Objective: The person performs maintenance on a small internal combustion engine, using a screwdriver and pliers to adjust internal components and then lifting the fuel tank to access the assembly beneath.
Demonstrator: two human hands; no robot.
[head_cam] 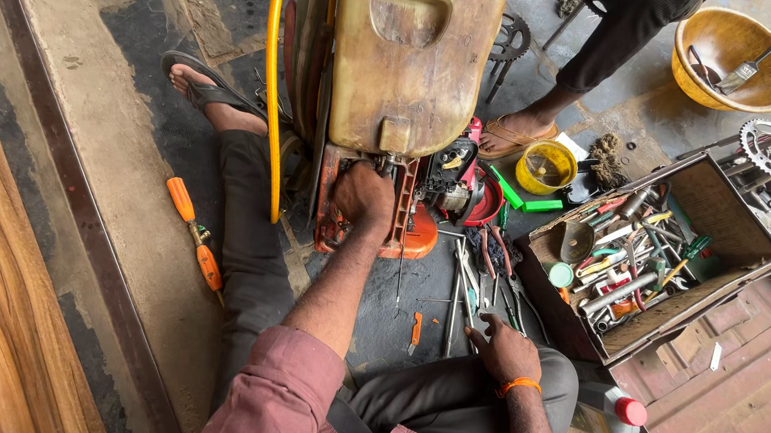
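Stone-slab floor, dusty, w/ a wooden panel along the left edge; work is at floor level.

Item under work: a motorised backpack sprayer point(394, 107), yellowed tank on top, engine and orange base point(416, 239) below, standing at centre between the seated person's legs. Left hand point(361, 194) is at the joint under the tank, fingers curled in on a fitting; what they pinch cannot be told. Right hand point(501, 349) rests by the knee on loose hand tools point(476, 283), fingers bent, apparently closing on 1 tool; grip not clear.

Progress (judgement): unit is still assembled, tank seated on frame, so work looks early to mid-stage; tools are laid out, no removed parts clearly seen.

Clearances: yellow hose point(272, 88) runs down the sprayer's left side, near the left forearm. Tools crowd the floor between sprayer and open wooden toolbox point(725, 211) at right, little free room there. Another person's foot point(516, 135) stands just beyond the engine, yellow tub point(545, 168) beside it. Orange-handled tool point(196, 238) lies apart at left, where the floor offers more room.
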